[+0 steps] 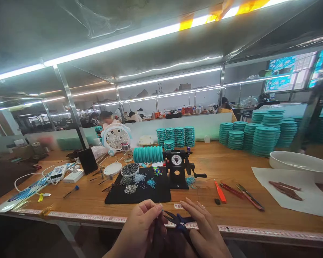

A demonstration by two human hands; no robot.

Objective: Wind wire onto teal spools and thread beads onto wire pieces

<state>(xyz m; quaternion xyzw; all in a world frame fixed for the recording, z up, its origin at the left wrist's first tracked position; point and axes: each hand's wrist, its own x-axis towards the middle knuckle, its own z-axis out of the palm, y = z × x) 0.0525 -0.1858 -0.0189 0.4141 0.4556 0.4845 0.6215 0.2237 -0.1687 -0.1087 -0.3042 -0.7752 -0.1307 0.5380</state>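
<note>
At the table's front edge, my left hand (pixel 142 227) is closed in a pinch, thumb against forefinger. Something tiny shows at its fingertips, too small to name. Beside it, my right hand (pixel 208 231) holds a pair of pliers (pixel 181 219) with dark blue handles, its fingers partly stretched along them. The jaws are parted and point toward my left hand. Beyond both hands lies a black mat (pixel 145 197) with small piles of metal parts, clear pieces and teal strands. A black hand-crank winder (pixel 177 175) carrying a row of teal spools (pixel 148 154) stands behind it.
Tall stacks of teal spools (pixel 266 139) stand at the back right. An orange-handled tool (pixel 220 191), red tweezers (pixel 231 190) and scissors (pixel 250 197) lie to the right, near a white bowl (pixel 298 161). A white fan (pixel 116 138) and a phone (pixel 87 161) are at left.
</note>
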